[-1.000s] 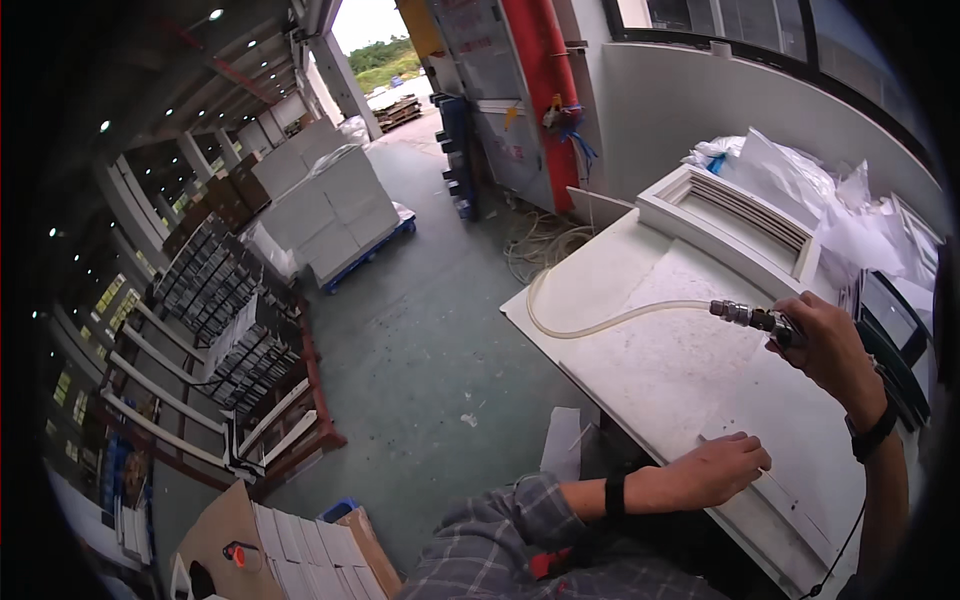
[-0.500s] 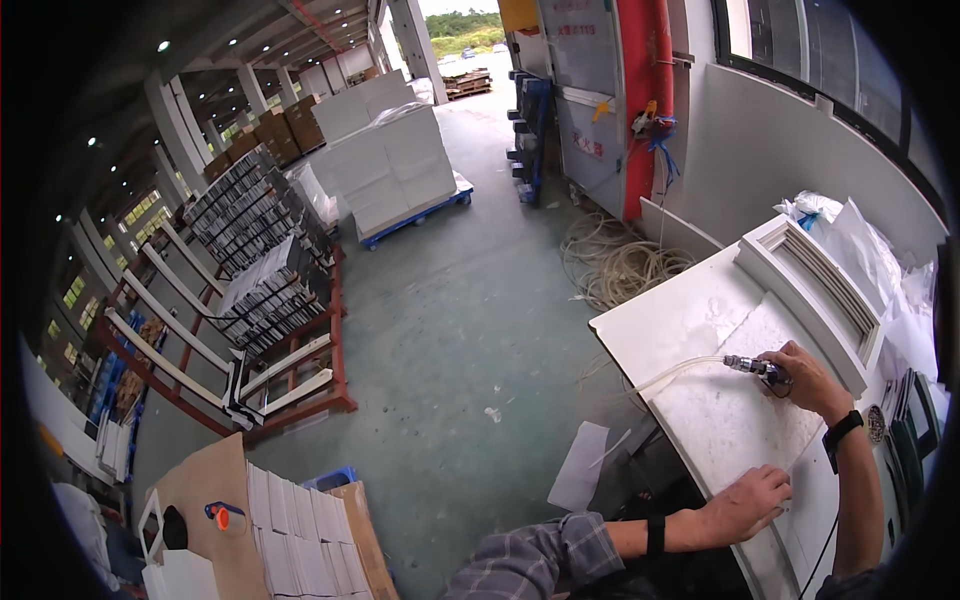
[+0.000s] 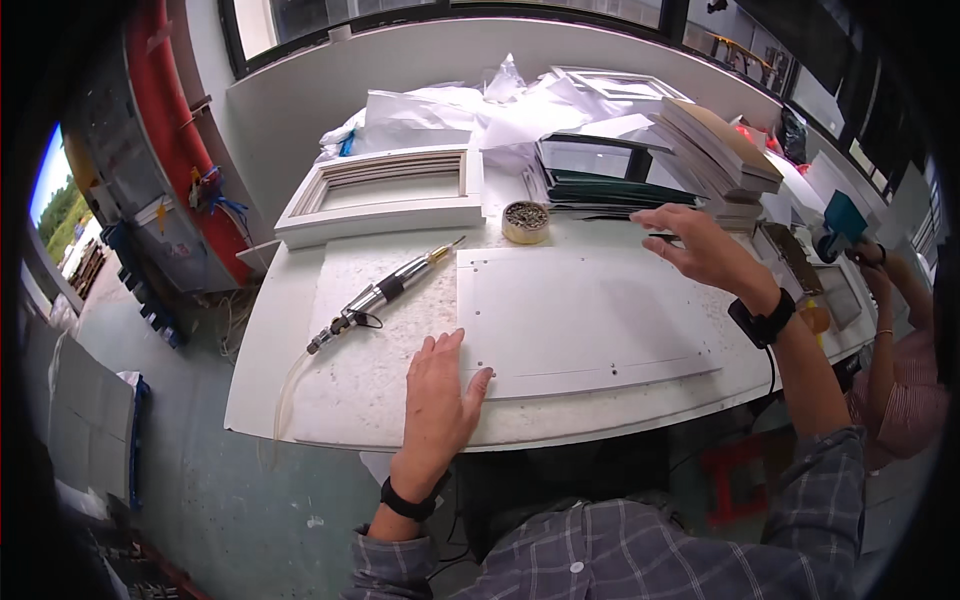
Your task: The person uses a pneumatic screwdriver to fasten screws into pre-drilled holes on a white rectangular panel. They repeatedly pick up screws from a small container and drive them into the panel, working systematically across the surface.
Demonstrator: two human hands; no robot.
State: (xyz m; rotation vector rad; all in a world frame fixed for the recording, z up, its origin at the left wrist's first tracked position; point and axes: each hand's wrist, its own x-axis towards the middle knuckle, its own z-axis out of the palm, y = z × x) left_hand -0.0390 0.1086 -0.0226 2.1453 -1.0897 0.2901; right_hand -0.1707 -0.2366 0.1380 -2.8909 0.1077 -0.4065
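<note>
A white flat panel [image 3: 590,310] lies on the worktable, with several small screws along its edges. My left hand [image 3: 440,400] rests at the panel's near left corner, fingers stretched out and thumb at the edge. Over the panel's far right side is my right hand [image 3: 705,245], its thumb and fingers apart, with no object visible in its grasp. An air screwdriver [image 3: 385,290] with a clear hose lies to the left of the panel, untouched. Behind the panel stands a round tin [image 3: 526,222] filled with small screws.
A white louvred frame [image 3: 385,190] sits at the far left of the table [image 3: 265,370]. Dark green frames [image 3: 610,190] are stacked behind the panel, beside stacked boards [image 3: 720,150]. Plastic wrapping [image 3: 420,115] lies along the wall. At the right, another person's hand [image 3: 872,255] is near a teal tool.
The view has swung right onto the table. My right hand has let go of the air screwdriver, which now lies on the table, and is now over the panel's far right side.
</note>
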